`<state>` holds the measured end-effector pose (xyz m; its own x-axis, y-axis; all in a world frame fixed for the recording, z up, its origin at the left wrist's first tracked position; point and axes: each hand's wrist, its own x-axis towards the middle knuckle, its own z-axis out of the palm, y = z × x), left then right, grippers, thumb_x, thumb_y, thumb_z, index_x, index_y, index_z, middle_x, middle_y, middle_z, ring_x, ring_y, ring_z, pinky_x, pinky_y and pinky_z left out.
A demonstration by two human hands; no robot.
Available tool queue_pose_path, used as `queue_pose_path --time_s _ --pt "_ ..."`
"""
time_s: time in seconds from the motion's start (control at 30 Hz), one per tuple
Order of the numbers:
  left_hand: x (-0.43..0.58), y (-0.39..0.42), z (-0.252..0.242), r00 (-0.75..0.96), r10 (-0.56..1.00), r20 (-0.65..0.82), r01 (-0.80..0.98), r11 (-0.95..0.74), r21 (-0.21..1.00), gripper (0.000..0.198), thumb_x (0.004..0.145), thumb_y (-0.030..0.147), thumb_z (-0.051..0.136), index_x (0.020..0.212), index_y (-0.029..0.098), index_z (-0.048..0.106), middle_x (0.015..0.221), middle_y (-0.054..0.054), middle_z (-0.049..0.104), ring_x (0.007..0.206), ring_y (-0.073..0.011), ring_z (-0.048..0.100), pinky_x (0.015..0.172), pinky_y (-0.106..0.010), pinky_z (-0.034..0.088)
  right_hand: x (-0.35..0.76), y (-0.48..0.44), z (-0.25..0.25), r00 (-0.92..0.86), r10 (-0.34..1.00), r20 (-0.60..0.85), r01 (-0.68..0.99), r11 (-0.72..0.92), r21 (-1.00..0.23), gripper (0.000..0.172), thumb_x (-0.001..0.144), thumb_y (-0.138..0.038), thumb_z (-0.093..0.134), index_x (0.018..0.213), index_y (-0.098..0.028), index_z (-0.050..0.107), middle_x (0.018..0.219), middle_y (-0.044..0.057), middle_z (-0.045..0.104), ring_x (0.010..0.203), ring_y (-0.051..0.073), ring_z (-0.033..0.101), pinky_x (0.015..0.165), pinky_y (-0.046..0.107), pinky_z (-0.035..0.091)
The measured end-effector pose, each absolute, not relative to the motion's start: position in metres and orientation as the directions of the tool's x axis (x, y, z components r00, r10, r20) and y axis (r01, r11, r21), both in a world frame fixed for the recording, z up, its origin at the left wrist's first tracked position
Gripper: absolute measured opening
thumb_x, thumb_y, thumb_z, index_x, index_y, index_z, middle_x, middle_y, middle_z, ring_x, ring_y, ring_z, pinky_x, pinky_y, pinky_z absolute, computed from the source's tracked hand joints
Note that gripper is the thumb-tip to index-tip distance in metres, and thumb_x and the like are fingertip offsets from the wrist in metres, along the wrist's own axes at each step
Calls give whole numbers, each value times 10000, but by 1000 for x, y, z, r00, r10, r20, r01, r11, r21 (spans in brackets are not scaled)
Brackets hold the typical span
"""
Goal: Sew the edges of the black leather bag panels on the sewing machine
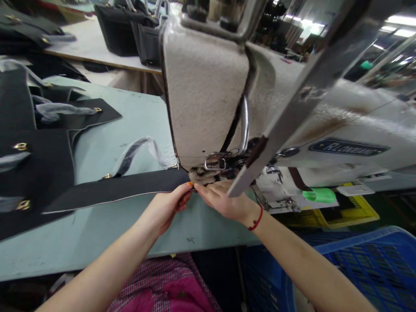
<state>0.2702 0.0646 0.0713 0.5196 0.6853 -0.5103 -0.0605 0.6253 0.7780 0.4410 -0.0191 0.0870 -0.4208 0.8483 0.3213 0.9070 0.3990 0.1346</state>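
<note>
A long black leather strip (117, 190) lies across the pale green table (97, 234) and runs to the needle area of a grey sewing machine (208, 86). My left hand (169, 206) pinches the strip's right end just under the machine's presser foot (214, 164). My right hand (224, 200), with a red cord on its wrist, has its fingers pressed together on the same end from the right. A plastic-wrapped strap (136, 151) with a brass ring lies behind the strip.
Black leather panels (35, 164) with brass fittings are piled at the left. Black bags (130, 30) stand on a white table behind. A blue plastic crate (364, 264) sits at lower right, a yellow crate (354, 212) and a green spool (320, 196) under the machine arm.
</note>
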Motion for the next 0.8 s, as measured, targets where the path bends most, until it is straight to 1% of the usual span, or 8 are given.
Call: queue_pose_path --time_s 0.07,0.17,0.23,0.37,0.47,0.57,0.67,0.8 --pt "267 67 68 542 667 -511 -33 624 780 412 605 426 830 627 153 521 540 62 419 503 -62 330 448 -176 266 440 -20 85 -387 849 361 922 366 126 262 1017 -238 523 1239 -154 633 774 1 685 668 117 606 637 263 422" --pt "263 70 63 557 645 -523 12 624 781 419 643 446 828 637 144 537 562 57 427 515 -61 332 457 -175 274 438 -20 83 -403 826 393 915 376 148 238 1008 -173 514 1202 -135 648 737 3 661 672 125 596 636 276 407" --pt "261 72 61 556 640 -531 25 625 780 422 647 444 837 638 143 542 573 55 435 525 -63 337 463 -175 285 436 -19 83 -426 807 410 905 378 195 229 1005 -150 505 1176 -127 655 730 8 652 679 131 587 624 287 394" --pt "259 76 60 562 612 -557 27 660 751 411 626 440 857 641 134 582 582 50 459 538 -64 362 469 -170 313 435 -20 87 -462 758 461 884 352 306 200 1000 -160 520 1136 -135 665 707 1 624 662 128 551 584 296 356" --pt "257 78 58 607 563 -560 6 702 713 370 641 407 856 653 135 605 582 49 461 542 -67 377 462 -163 316 436 -20 88 -483 710 513 872 339 353 185 983 -156 549 1121 -126 668 676 -12 591 626 125 517 554 301 319" --pt "256 78 56 621 553 -555 -20 719 694 344 650 372 861 651 136 610 590 47 457 548 -68 374 468 -162 329 436 -21 87 -490 679 547 869 331 368 176 978 -154 551 1097 -134 679 680 -12 593 631 126 510 565 302 321" --pt "256 78 55 624 555 -551 -15 712 702 350 637 374 868 637 137 610 592 45 454 550 -70 362 477 -171 340 437 -20 80 -494 663 563 867 329 374 174 969 -155 560 1088 -132 685 695 -7 605 637 127 512 578 300 337" --pt "254 84 54 624 571 -533 45 654 755 389 625 478 853 653 151 645 588 36 493 549 -85 386 485 -188 346 439 -17 69 -511 684 521 859 383 339 182 983 -191 538 1106 -165 669 785 22 651 676 131 524 595 294 346"
